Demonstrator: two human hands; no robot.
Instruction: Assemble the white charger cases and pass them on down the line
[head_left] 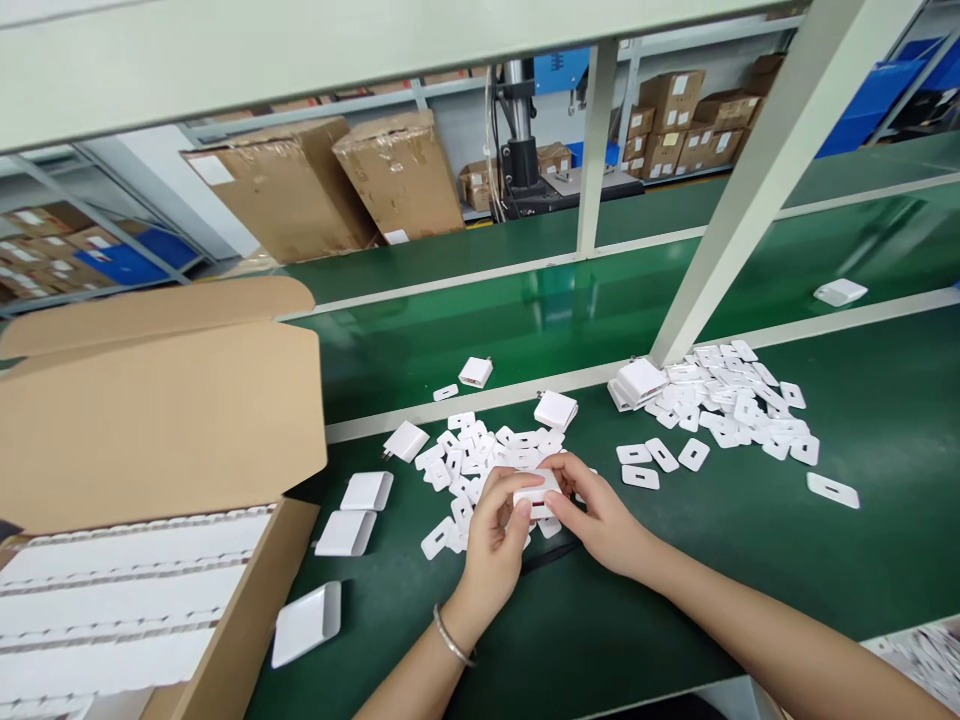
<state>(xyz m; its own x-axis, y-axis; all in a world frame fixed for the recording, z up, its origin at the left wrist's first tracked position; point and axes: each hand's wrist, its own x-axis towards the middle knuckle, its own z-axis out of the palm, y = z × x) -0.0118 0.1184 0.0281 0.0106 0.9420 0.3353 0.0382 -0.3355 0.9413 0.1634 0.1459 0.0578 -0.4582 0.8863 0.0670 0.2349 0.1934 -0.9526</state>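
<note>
Both hands hold one white charger (538,488) over the green table. My left hand (491,535), with a bracelet at its wrist, is closed on the charger's left side, and my right hand (604,515) grips its right side. A dark red strip shows on the face towards me. Just behind and under the hands lies a loose pile of small white slotted plates (472,450). White chargers (556,410) lie around this pile, one with prongs showing (406,441). White housings (345,532) stand to the left of my hands.
An open cardboard box (259,590) with rows of white pieces stands at left. Another heap of slotted plates (727,400) lies at right by a slanted metal post (750,190). Beyond a raised rail (420,402) runs a green belt (390,340).
</note>
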